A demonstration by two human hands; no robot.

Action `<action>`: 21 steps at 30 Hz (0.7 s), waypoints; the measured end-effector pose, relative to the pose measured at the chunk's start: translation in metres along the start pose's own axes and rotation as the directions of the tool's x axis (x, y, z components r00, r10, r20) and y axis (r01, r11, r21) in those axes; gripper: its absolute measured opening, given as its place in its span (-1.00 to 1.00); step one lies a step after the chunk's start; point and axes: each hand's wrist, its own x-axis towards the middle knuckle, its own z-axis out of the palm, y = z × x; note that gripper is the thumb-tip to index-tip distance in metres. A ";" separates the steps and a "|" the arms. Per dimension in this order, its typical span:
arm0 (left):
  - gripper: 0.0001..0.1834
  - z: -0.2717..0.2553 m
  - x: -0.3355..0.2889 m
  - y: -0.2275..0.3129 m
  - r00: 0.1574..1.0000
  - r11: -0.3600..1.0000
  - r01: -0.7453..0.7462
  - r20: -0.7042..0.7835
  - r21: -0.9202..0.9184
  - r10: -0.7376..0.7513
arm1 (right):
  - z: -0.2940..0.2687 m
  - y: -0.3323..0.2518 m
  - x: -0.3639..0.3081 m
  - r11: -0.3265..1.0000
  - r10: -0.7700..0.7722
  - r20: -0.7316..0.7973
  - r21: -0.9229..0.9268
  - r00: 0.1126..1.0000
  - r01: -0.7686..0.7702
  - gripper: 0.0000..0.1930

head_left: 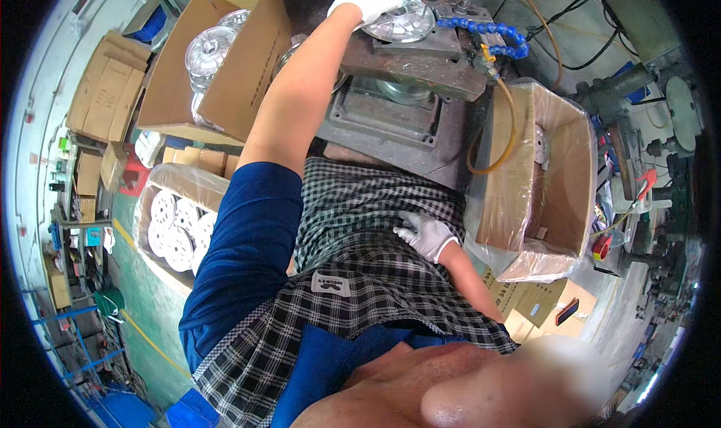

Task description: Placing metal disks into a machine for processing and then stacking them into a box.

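My left hand (357, 6), in a white glove, stretches far forward to a shiny round metal disc (402, 27). Its fingers are closed on the disc's left rim, and the disc lies on the machine's metal block (443, 46). The fingertips' underside is hidden. Resting on the checked apron (360, 210) over my lap is my right hand (426, 236), also in a white glove. Its fingers are apart and hold nothing. A blue segmented hose (488, 28) with a yellow valve (489, 53) curves just right of the disc.
At left, a tall cardboard box (251, 75) holds shiny metal discs (210, 51). Below it, a plastic-lined box (167, 178) holds several white discs (179, 249). A plastic-lined carton (511, 195) stands at right, near a hanging yellow hose (513, 124). The machine base (375, 139) lies before me.
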 end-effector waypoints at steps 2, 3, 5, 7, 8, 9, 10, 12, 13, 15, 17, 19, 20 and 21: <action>-0.01 -0.001 -0.001 0.001 1.000 1.000 -0.001 0.014 0.003 0.001 | 0.000 -0.001 -0.002 1.000 0.005 -0.004 -0.003 1.000 -0.005 -0.42; -0.01 -0.001 -0.003 0.002 1.000 1.000 -0.004 0.013 0.002 0.004 | -0.002 -0.004 -0.004 1.000 0.017 0.002 -0.016 1.000 -0.017 -0.41; -0.02 0.000 -0.006 0.004 0.999 0.999 0.012 0.039 -0.034 -0.011 | -0.004 -0.009 -0.008 0.999 0.030 0.005 -0.032 1.000 -0.030 -0.41; -0.02 0.001 -0.006 0.005 1.000 1.000 0.005 0.027 -0.030 -0.004 | -0.004 -0.011 -0.011 0.999 0.029 0.000 -0.039 1.000 -0.029 -0.42; -0.02 0.002 -0.006 0.005 1.000 1.000 -0.001 0.016 -0.026 0.001 | -0.002 -0.010 -0.012 0.999 0.028 -0.002 -0.041 1.000 -0.028 -0.42; -0.02 0.002 -0.007 0.005 1.000 1.000 -0.004 0.015 -0.027 0.004 | 0.000 -0.009 -0.014 0.999 0.025 -0.011 -0.031 1.000 -0.025 -0.43; -0.02 0.003 -0.008 0.005 1.000 0.999 -0.020 -0.006 -0.026 0.019 | 0.001 -0.009 -0.015 1.000 0.021 -0.021 -0.022 1.000 -0.022 -0.43; -0.02 0.000 -0.012 0.004 0.999 0.999 -0.038 -0.028 -0.026 0.037 | -0.002 -0.016 -0.018 0.997 0.047 -0.014 -0.054 0.999 -0.047 -0.44; 0.00 -0.003 -0.014 0.004 0.999 0.999 -0.036 0.012 -0.031 0.036 | -0.004 -0.020 -0.019 0.994 0.072 -0.004 -0.085 0.997 -0.072 -0.45; 0.02 -0.008 -0.026 0.008 0.998 0.999 -0.037 0.051 -0.036 0.039 | -0.003 -0.019 -0.023 0.994 0.074 -0.013 -0.084 0.997 -0.074 -0.46; -0.11 -0.013 -0.045 0.016 0.994 0.992 -0.058 -0.098 -0.108 0.048 | 0.000 -0.016 -0.024 0.994 0.079 -0.023 -0.079 0.997 -0.081 -0.46; -0.09 -0.010 -0.040 0.008 0.980 0.992 -0.027 -0.200 -0.125 0.001 | 0.008 -0.011 -0.025 0.990 0.063 -0.041 -0.125 0.997 -0.068 -0.45; -0.07 -0.008 -0.033 0.001 0.953 0.989 0.003 -0.299 -0.145 -0.047 | 0.011 -0.008 -0.024 0.990 0.061 -0.037 -0.125 0.997 -0.065 -0.45; -0.18 -0.009 -0.031 -0.003 0.926 0.999 -0.020 -0.378 -0.033 0.006 | 0.014 -0.005 -0.024 0.990 0.036 -0.058 -0.136 0.998 -0.044 -0.44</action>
